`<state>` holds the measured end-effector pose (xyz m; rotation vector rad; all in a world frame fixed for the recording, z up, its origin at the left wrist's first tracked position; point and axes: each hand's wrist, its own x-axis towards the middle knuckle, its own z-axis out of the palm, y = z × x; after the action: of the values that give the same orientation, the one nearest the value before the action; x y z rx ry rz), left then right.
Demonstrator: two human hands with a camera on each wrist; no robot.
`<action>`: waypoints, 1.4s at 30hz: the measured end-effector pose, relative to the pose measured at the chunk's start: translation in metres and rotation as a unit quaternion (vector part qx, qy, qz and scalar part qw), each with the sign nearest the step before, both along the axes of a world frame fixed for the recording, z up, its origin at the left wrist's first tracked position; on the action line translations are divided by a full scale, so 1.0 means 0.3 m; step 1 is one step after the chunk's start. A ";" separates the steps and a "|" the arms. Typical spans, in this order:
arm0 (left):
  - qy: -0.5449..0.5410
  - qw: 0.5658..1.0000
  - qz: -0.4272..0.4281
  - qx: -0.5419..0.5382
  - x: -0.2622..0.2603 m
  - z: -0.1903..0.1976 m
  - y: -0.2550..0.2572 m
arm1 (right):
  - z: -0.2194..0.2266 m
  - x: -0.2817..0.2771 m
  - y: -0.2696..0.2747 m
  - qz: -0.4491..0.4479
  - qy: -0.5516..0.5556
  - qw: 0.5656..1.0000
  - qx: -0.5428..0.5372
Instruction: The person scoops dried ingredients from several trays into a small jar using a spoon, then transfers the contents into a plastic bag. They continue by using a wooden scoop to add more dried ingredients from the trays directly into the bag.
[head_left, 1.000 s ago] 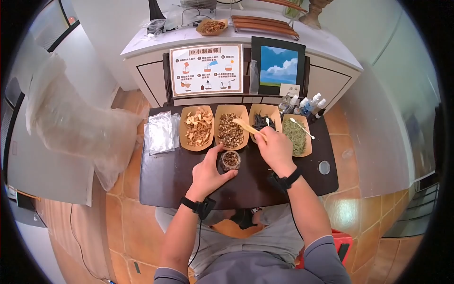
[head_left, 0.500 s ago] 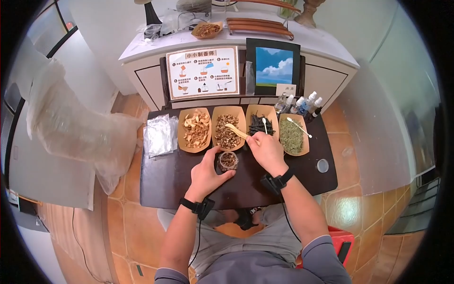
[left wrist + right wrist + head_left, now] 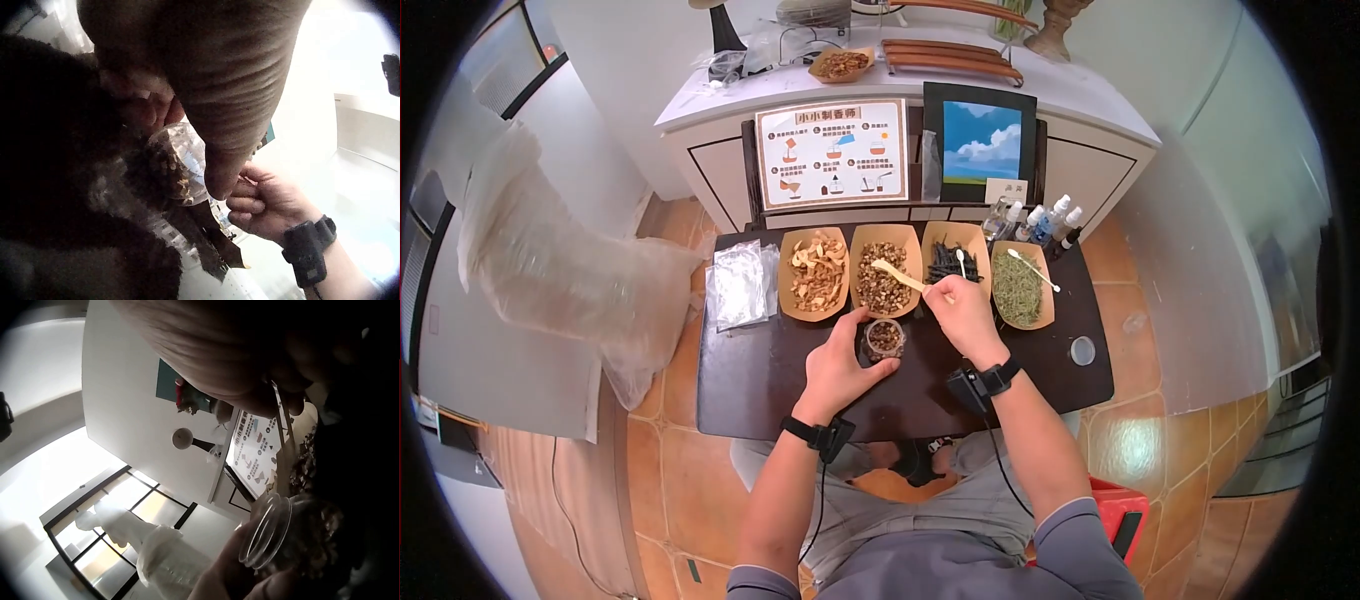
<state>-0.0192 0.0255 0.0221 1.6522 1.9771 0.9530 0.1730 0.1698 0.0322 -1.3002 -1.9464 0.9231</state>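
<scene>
Steadying clear jar (image 3: 885, 341), left hand (image 3: 838, 366) curving thumb and fingers around; right hand (image 3: 966, 318) pinching wooden scoop (image 3: 900, 275) over brown pieces (image 3: 884, 291).

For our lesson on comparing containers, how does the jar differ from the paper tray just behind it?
The jar is clear and round; the tray is tan and oblong. The jar is smaller than the tray. The left hand curls round the jar, while a wooden scoop points over the tray. Both are open and hold small brown pieces.
</scene>
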 end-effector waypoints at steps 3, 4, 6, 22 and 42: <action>0.002 1.000 0.001 0.003 -0.001 -0.008 -0.001 | 0.017 0.015 -0.008 0.001 0.010 1.000 -0.016; 0.005 1.000 0.002 0.007 -0.001 -0.008 -0.001 | 0.022 0.023 -0.015 0.001 0.009 1.000 -0.016; -0.010 1.000 0.003 -0.008 0.000 0.002 -0.002 | 0.031 0.041 -0.040 0.010 0.024 1.000 -0.008; -0.019 1.000 0.004 -0.018 -0.002 -0.004 -0.001 | 0.160 0.206 -0.268 0.101 -0.094 0.987 0.080; -0.016 0.999 0.009 -0.029 0.002 0.000 -0.002 | 0.130 0.125 -0.142 -0.013 -0.058 0.993 0.100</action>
<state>-0.0186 0.0250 0.0221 1.5812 1.9828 0.9128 0.2106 0.1273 0.0711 -1.2842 -2.0460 0.6335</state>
